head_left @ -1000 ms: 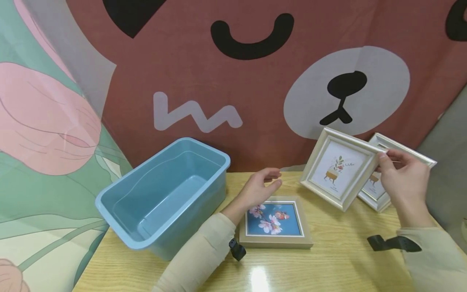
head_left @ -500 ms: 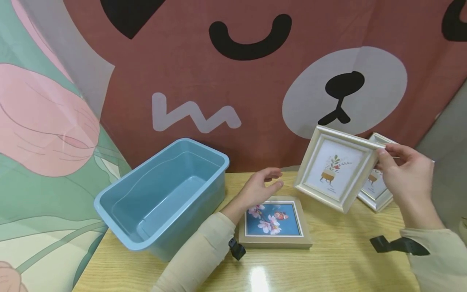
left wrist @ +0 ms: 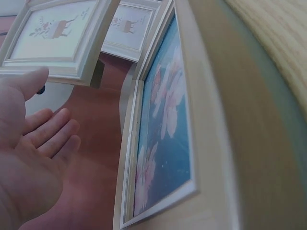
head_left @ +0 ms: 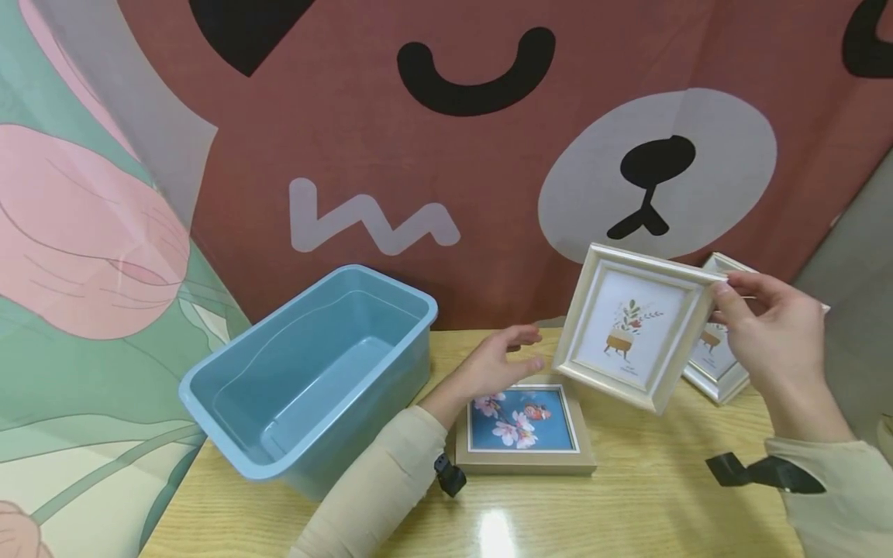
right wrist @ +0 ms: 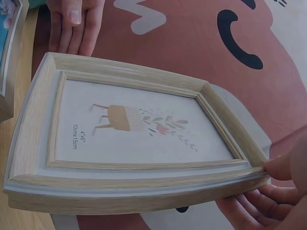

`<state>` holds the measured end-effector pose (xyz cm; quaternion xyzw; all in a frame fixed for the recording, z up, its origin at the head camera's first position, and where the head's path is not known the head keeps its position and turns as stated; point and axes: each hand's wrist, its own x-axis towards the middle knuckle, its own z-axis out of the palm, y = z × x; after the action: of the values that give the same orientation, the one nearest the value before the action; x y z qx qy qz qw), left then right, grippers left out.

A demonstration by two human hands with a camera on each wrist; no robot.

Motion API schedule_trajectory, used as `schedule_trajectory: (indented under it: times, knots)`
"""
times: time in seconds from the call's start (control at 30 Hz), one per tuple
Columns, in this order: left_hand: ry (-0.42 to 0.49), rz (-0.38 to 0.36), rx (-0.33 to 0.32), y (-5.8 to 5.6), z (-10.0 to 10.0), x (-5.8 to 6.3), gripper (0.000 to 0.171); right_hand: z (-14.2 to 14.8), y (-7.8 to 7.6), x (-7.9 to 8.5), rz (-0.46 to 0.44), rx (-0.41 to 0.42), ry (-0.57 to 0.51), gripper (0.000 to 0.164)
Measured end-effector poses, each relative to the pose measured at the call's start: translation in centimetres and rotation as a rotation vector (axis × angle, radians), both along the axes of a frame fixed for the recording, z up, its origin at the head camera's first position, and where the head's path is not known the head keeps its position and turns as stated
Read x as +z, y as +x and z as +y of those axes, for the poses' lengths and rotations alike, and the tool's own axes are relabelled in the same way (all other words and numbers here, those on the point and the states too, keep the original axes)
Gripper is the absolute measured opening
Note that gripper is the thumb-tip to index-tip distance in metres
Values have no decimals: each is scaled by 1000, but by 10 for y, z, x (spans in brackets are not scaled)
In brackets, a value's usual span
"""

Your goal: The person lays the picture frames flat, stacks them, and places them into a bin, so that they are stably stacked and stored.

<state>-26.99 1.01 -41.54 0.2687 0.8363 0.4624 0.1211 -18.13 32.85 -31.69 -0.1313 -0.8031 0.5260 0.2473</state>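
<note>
My right hand (head_left: 784,341) pinches the upper right corner of a cream picture frame (head_left: 631,325), thumb in front and fingers behind. The frame is raised and tilted, its potted-plant print facing me; the right wrist view shows the same picture frame (right wrist: 139,124) large, with size lettering on its print. My left hand (head_left: 491,364) hovers with relaxed fingers, holding nothing, left of that frame. Below it lies a tan picture frame (head_left: 525,457) with a pink blossom picture on blue. In the left wrist view my left palm (left wrist: 33,158) faces the raised frame.
Behind the raised frame, a similar white picture frame (head_left: 718,364) leans at the back right, partly hidden. A blue plastic bin (head_left: 418,364) stands at the left of the wooden table (head_left: 544,515). A bear-print cloth (head_left: 488,170) hangs behind the table.
My right hand has turned the cream picture frame more upright and brought it left, nearer my left hand. The left hand has barely moved.
</note>
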Motion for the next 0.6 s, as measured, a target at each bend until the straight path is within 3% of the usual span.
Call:
schedule_trajectory:
  times: [0.2,0.47,0.6]
  knots:
    - [-40,-1,-60,0,0,0,71,-3,2,1,-23,14,20,10]
    - [-40,15,-138,-3,-2,-6,80,-9,4,2,2,64,-22,16]
    - [-16,-11,-188,-5,-6,-8,85,-11,4,2,13,86,-43,18]
